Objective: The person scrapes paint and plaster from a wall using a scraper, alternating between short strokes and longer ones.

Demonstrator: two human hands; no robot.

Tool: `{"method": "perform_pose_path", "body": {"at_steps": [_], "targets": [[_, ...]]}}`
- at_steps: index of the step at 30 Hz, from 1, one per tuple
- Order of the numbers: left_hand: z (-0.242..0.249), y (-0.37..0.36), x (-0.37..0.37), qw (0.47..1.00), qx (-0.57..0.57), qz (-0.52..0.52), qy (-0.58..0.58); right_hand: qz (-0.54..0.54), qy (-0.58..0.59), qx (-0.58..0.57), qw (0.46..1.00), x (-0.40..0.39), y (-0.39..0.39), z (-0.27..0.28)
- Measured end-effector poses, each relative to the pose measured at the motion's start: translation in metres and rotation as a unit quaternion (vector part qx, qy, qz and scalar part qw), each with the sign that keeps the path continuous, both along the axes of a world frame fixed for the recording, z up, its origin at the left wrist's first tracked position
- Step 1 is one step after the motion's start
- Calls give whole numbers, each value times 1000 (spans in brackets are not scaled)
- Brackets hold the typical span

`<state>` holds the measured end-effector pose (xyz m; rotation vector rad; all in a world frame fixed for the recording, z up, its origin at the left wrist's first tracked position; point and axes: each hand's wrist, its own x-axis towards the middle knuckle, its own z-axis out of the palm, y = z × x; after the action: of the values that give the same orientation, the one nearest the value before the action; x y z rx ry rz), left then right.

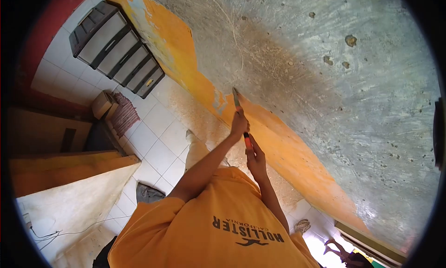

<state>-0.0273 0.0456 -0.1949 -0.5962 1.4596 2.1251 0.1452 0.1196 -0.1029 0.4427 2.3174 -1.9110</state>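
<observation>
My left hand (239,125) grips the upper part of a long-handled scraper (237,102) with an orange and black handle. Lower on the same handle, my right hand (256,160) is wrapped around its end. The scraper's flat tip touches the wall (297,82) where bare grey plaster meets yellow-orange paint (274,133). The paint edge is ragged, and a brownish patch shows on the plaster beyond the tip.
A drawer cabinet (123,59) stands against the wall at upper left. A cardboard box (103,105) and a striped cloth (124,114) lie on the tiled floor (160,117). A low partition (79,184) is at left. Another person's limbs (341,253) show at lower right.
</observation>
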Motion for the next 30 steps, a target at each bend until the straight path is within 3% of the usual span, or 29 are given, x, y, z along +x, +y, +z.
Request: {"method": "perform_pose_path", "body": {"at_steps": [2,4,6,8,12,14,16,18,19,22,26,27,29,30], "targets": [[-5,-7,-6,998,59,3,-6,-4,-5,5,1000,-11,-8,4],[12,14,19,1000,-14,-3,25,-22,6,3,1000,12,3,6],[21,30,47,997,47,-56,-24,-54,-36,-6,998,40,20,19],[39,31,65,987,49,-151,8,-60,-78,21,995,61,36,44],[23,18,56,973,58,-209,72,-28,-83,-25,996,61,49,101],[34,-4,47,975,83,-201,35,65,44,-29,996,53,46,118],[56,-27,45,975,84,-200,44,120,123,59,983,40,40,131],[77,-42,46,973,61,-214,60,142,146,238,950,23,27,143],[80,-44,47,973,53,-213,69,103,122,252,955,15,13,148],[79,-54,40,970,31,-233,67,45,331,277,901,-23,-16,144],[63,-72,25,952,-25,-261,160,38,281,83,955,-47,-39,140],[63,-79,24,943,-46,-269,189,21,318,51,947,-54,-43,139],[90,-98,24,924,-76,-261,270,-15,324,61,944,-60,-46,135],[96,-102,22,884,-141,-235,378,-29,325,63,943,-62,-48,135]]}}
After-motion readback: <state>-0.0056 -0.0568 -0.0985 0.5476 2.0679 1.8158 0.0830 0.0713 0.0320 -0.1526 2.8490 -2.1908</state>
